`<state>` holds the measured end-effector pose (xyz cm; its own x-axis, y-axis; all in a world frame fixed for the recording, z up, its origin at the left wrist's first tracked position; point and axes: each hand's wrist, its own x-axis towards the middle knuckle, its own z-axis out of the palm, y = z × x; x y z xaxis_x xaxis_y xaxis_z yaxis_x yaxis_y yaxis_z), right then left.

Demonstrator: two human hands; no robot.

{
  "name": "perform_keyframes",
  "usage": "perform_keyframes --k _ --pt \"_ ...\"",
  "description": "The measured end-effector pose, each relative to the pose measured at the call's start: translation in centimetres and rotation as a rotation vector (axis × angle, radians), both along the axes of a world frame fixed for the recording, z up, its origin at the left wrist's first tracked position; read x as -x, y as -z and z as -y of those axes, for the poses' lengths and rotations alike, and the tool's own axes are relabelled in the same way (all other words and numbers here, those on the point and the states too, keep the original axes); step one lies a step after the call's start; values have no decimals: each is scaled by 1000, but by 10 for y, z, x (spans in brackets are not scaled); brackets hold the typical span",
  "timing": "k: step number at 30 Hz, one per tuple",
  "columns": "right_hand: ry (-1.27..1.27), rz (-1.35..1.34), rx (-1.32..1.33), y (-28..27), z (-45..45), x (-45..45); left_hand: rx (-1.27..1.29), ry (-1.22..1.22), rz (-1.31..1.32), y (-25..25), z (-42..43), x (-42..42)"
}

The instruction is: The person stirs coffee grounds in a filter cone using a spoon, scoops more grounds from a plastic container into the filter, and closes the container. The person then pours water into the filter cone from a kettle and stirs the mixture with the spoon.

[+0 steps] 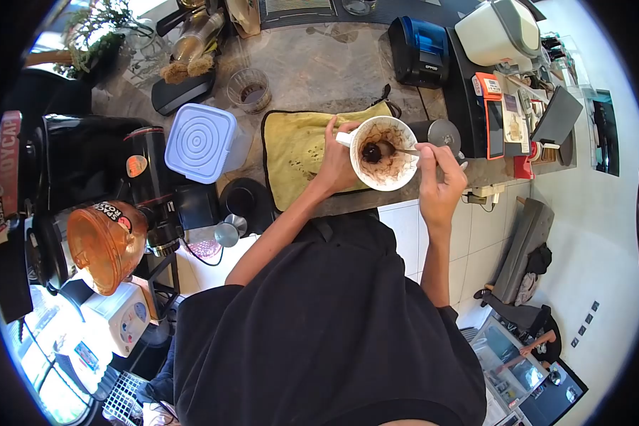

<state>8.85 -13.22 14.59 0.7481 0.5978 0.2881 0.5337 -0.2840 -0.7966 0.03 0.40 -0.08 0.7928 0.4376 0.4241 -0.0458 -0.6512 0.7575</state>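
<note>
A white cup (382,182), stained brown inside with a dark lump of wet powder, is held tilted so that its mouth faces me. My left hand (337,162) grips it on the side by its handle. Between the thumb and fingers of my right hand (440,183) is the thin handle of a spoon (407,151), whose tip reaches into the cup; the bowl of the spoon is hard to make out. Under the cup, a damp-spotted yellow cloth (285,153) lies on the counter.
Left of the cloth stand a lilac-lidded tub (201,142), a glass (249,90) with dark liquid and a grinder with an orange hopper (106,245). A blue-black printer (420,53) and a dark cylinder (444,135) are to the right. Another person (539,341) is at the lower right.
</note>
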Motion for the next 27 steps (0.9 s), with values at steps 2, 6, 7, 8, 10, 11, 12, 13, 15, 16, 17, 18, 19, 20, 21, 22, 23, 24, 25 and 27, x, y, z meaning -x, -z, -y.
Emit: perform_keyframes --k 2,6,7,8,10,11,12,13,15,16,17,18,19,20,21,22,23,24,25,27 --pt "65 -84 10 8 -1 3 25 10 -6 2 1 0" --pt "187 -354 -156 28 5 5 7 -5 -3 1 1 0" --pt "193 -352 -160 31 7 3 40 1 2 1 1 0" --pt "214 -384 -235 34 10 1 72 11 7 1 1 -1" --pt "278 -454 -368 37 11 0 47 27 22 -3 0 0" --pt "287 -452 -374 36 13 0 26 34 36 -4 -1 1" --pt "283 -433 -390 34 15 0 22 45 36 -2 -2 1" --pt "280 -414 -406 32 17 1 49 48 25 2 -1 1" --pt "291 -376 -383 22 16 4 75 66 13 11 1 0" --pt "281 -313 -335 18 13 7 197 81 26 17 2 0" --pt "270 -250 -287 16 11 9 321 96 37 23 3 -1" --pt "257 -209 -248 20 10 9 403 109 82 20 5 -1" --pt "264 -207 -253 24 8 9 400 117 83 18 3 -1" --pt "222 -170 -227 28 6 10 238 97 29 17 1 0" --pt "176 -133 -197 32 4 10 79 71 -24 15 0 0" --pt "163 -109 -184 36 2 10 83 69 -25 14 1 0" --pt "159 -111 -181 37 3 10 145 77 -20 13 2 0" --pt "174 -194 -223 37 2 10 204 84 -15 12 1 0" --pt "189 -278 -264 38 1 10 205 77 -16 11 -1 1" --pt "201 -329 -296 39 5 7 127 81 -20 10 0 0"
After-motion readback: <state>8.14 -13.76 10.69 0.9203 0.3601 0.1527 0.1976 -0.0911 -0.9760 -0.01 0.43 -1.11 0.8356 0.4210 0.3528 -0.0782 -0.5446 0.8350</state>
